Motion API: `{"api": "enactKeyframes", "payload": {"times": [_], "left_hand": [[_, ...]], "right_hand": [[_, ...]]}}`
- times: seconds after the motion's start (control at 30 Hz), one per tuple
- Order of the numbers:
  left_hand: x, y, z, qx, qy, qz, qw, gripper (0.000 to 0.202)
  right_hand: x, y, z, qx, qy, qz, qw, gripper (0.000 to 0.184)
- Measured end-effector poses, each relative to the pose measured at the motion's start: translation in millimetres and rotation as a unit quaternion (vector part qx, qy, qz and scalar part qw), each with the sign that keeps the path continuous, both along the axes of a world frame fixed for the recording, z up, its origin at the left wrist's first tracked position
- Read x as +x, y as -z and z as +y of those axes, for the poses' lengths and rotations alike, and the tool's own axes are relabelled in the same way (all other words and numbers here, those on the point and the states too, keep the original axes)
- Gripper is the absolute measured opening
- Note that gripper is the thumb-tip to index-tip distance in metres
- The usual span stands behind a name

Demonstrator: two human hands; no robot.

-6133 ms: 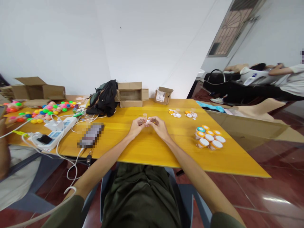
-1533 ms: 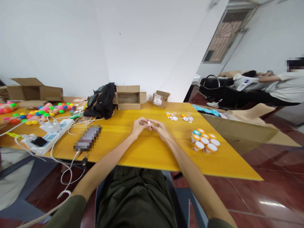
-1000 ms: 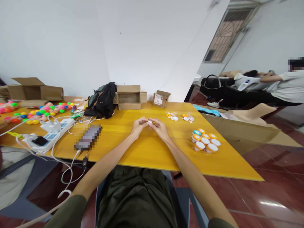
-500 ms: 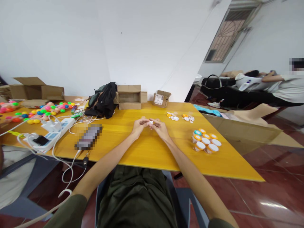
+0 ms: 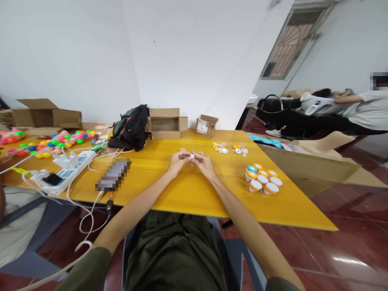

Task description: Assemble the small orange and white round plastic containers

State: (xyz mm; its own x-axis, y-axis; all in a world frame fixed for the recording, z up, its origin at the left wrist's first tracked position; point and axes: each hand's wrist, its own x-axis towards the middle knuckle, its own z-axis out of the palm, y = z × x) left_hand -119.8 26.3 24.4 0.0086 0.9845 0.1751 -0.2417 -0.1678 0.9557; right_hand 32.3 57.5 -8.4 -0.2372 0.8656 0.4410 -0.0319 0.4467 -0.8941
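Observation:
My left hand [image 5: 179,159] and my right hand [image 5: 202,162] meet above the middle of the yellow table [image 5: 182,190]. Between their fingertips is a small white piece with dark spots [image 5: 192,156], pinched from both sides; it is too small to name its kind. Fingers cover part of it. To the right of my hands lie two loose groups of small parts, one of white and orange pieces [image 5: 223,151] and another [image 5: 239,151] beside it. Nearer the right edge stands a cluster of small clear containers with white, orange and teal tops [image 5: 262,180].
A phone [image 5: 113,176] and a white power strip [image 5: 68,173] with tangled cables lie on the left. Behind them are colourful balls [image 5: 57,141], a black bag [image 5: 131,129] and cardboard boxes [image 5: 165,127]. A large carton [image 5: 303,171] adjoins the right edge. A person [image 5: 370,109] sits beyond.
The small white piece has turned slightly between my fingertips. My hands stay in nearly the same place.

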Motion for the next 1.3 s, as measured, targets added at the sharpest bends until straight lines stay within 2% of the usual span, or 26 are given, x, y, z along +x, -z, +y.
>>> {"api": "enactKeyframes", "payload": {"times": [0.23, 0.43, 0.73, 0.9, 1.13, 1.3], "left_hand": [[2, -0.3, -2, -0.001, -0.007, 0.007, 1.0, 0.028], [2, 0.6, -2, 0.005, -0.017, 0.016, 1.0, 0.03], [3, -1.9, -3, 0.007, -0.019, 0.015, 1.0, 0.032], [4, -2.3, -3, 0.006, -0.015, 0.015, 1.0, 0.029], [0, -4.2, -3, 0.002, -0.043, 0.004, 0.999, 0.028], [-1, -2.5, -2, 0.006, -0.023, 0.004, 1.0, 0.025]], "right_hand": [[-3, -4.4, -6, -0.019, 0.018, 0.0, 1.0, 0.035], [-4, -6.7, -7, -0.043, 0.01, 0.024, 0.999, 0.038], [-4, -14.0, -11, -0.083, 0.005, 0.018, 0.996, 0.033], [-4, -15.7, -12, -0.077, -0.002, 0.007, 0.997, 0.035], [-4, -19.9, -16, -0.046, -0.013, 0.001, 0.999, 0.043], [-4, -24.3, -19, -0.045, -0.009, 0.001, 0.999, 0.045]]}}
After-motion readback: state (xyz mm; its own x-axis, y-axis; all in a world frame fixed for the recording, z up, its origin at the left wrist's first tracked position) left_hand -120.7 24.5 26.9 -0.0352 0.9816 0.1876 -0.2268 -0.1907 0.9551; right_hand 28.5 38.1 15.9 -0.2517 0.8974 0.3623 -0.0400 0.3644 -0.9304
